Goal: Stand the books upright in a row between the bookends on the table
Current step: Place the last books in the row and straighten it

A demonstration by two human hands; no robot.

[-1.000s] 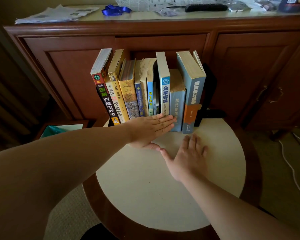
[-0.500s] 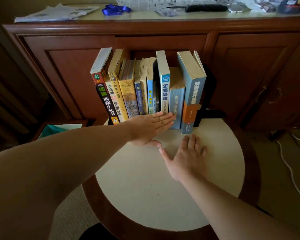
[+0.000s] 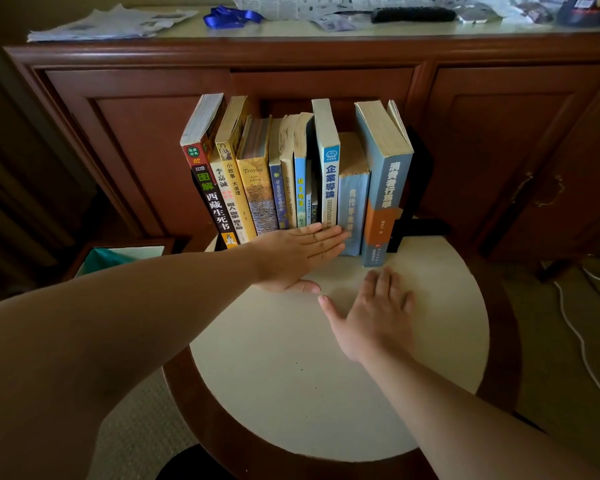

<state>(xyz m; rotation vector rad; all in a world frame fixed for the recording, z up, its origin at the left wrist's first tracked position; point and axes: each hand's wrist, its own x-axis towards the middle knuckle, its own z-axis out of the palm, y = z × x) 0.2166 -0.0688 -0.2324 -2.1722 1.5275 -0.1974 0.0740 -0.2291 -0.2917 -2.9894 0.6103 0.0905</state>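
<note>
The left hand [image 3: 297,256] has barely shifted along the books [image 3: 326,174] — flat-fingered, gripping nothing; right hand [image 3: 374,313] stays splayed, empty, on the table [image 3: 291,393] — row looks finished.

Books [image 3: 291,174] upright between black bookends [image 3: 413,206]

We seem to be in a lived-in room of a home — a long reddish-brown wooden sideboard with panelled doors [image 3: 326,81] fills the background. On top of it lie loose newspapers [image 3: 108,24], a blue ribbon [image 3: 231,17] and a black remote control [image 3: 413,14]. In front of it stands a small round table with a cream top and dark wooden rim [image 3: 343,393] — on beige carpet [image 3: 142,427].
</note>
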